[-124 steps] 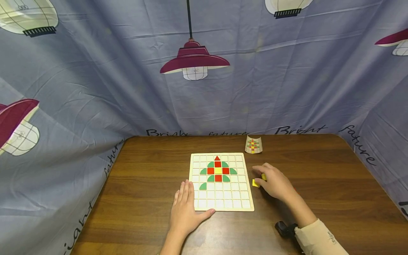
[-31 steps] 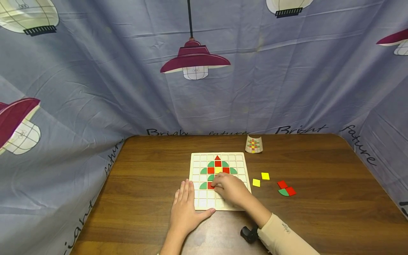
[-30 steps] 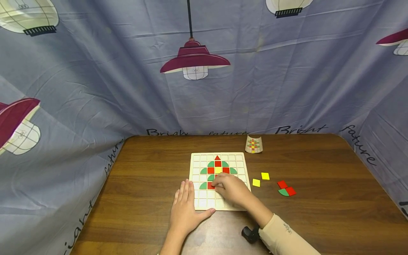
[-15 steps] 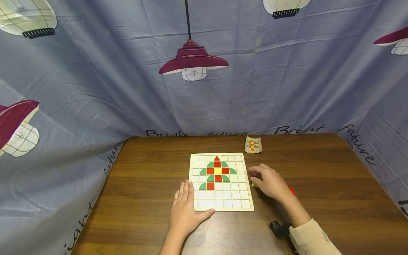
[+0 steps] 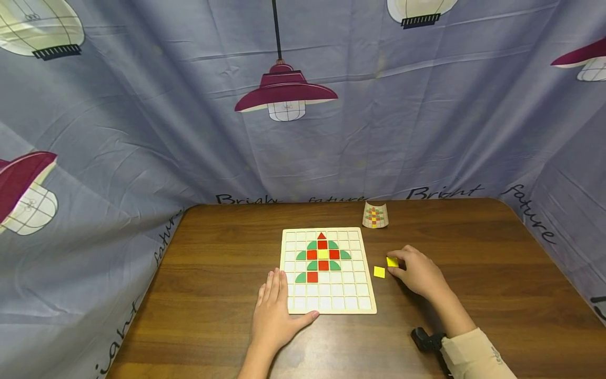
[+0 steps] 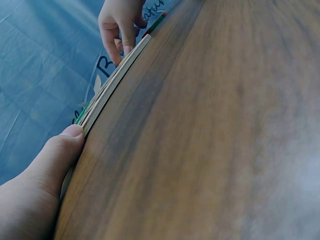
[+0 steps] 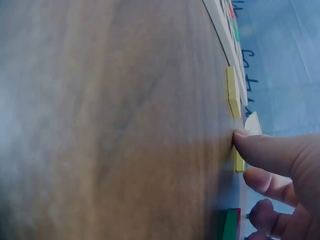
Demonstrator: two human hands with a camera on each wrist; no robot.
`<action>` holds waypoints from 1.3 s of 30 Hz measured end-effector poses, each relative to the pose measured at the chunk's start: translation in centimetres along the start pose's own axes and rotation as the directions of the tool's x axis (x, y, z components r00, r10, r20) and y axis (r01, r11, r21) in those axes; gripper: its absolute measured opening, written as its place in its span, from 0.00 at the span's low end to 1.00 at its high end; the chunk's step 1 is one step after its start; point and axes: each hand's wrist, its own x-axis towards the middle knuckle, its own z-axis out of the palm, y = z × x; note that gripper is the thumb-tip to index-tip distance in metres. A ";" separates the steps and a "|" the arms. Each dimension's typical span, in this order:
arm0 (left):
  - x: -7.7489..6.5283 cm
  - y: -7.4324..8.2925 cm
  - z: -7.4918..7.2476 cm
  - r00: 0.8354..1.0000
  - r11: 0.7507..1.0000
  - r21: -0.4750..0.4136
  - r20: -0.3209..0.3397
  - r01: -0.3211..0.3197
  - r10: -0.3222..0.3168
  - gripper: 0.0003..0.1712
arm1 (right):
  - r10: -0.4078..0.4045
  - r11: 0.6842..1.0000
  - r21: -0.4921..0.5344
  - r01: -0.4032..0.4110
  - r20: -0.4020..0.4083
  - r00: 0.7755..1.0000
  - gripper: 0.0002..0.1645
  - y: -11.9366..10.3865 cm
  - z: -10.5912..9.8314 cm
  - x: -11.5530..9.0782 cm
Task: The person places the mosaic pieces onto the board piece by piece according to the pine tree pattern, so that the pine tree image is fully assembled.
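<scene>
My left hand (image 5: 274, 321) lies with straight fingers along the left edge of a cream gridded board (image 5: 347, 291), thumb stretched along its near edge. Red, green and yellow tiles form a tree-like pattern on the board, including a red square tile (image 5: 312, 277) beside a green quarter-round tile (image 5: 301, 277). To the right of the board, my right hand (image 5: 420, 273) pinches a yellow square tile (image 5: 392, 262) between thumb and finger. A second yellow tile (image 5: 379, 272) lies between that hand and the board. The right wrist view shows the thumb (image 7: 265, 150) against the pinched tile's side.
A small curved card (image 5: 375, 216) with a printed coloured pattern stands behind the board's right corner. Green (image 7: 230, 226) and red (image 7: 238, 222) tiles lie near the right hand, hidden beneath it in the head view. A patterned curtain (image 5: 303, 152) surrounds the wooden table (image 5: 222, 263).
A red square was set beside the lower green quarter-round. My right hand has since moved right, off the board, and now pinches the farther yellow tile. The left hand has stayed put.
</scene>
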 end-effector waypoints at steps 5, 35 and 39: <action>0.0 0.0 0.0 1.000 1.000 -0.001 0.004 0.004 -0.004 0.74 | 0.019 0.999 0.026 -0.020 0.001 1.000 0.18 0.4 0.3 0.0; 0.0 -0.2 0.2 1.000 1.000 0.019 -0.003 -0.007 0.007 0.73 | -0.112 0.959 0.269 0.087 0.078 0.991 0.12 -11.7 5.6 2.2; 0.0 -0.2 0.1 1.000 1.000 0.024 0.003 -0.006 0.005 0.73 | -0.122 0.964 0.245 0.105 0.053 0.991 0.11 -12.1 6.2 2.3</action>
